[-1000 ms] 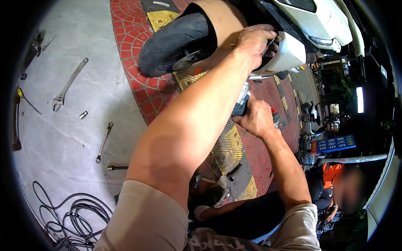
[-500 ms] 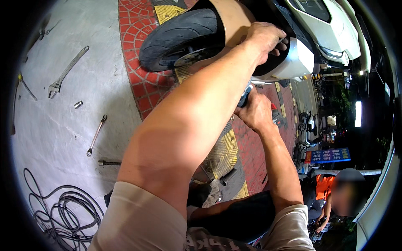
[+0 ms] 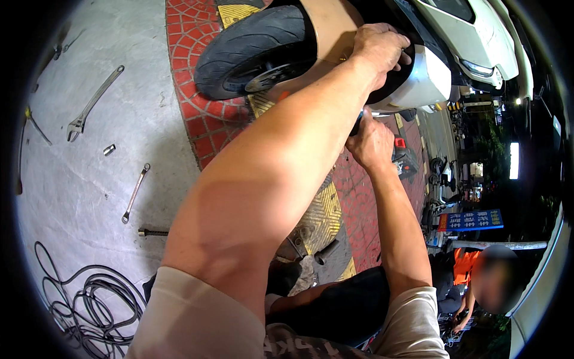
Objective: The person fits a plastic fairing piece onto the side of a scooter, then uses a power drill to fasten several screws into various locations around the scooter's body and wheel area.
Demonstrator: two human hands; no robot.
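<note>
The scooter's front wheel [image 3: 254, 54] and tan fender [image 3: 332, 27] lie beyond my forearms, with a white body panel [image 3: 427, 78] to their right. My left hand [image 3: 382, 51] reaches over the fender into a dark opening beside that panel. Its fingers are bent together, and whatever they pinch is hidden. Below it, my right hand [image 3: 372, 142] is wrapped around a dark blue-black tool [image 3: 357, 125], held up under the panel's lower edge. My left forearm covers most of that tool, so its working end does not show.
On the grey floor at left lie an adjustable wrench [image 3: 95, 105], a socket [image 3: 109, 149], a double-ended ring wrench [image 3: 136, 192], an extension bar [image 3: 152, 232] and a coiled black cable [image 3: 95, 308]. A yellow-black ramp [image 3: 323, 218] sits below my arms. A person in orange [image 3: 465, 267] is at right.
My right hand has moved slightly up and right with the dark tool, closer to the panel. My left hand stays at the opening. The whole view has shifted a little.
</note>
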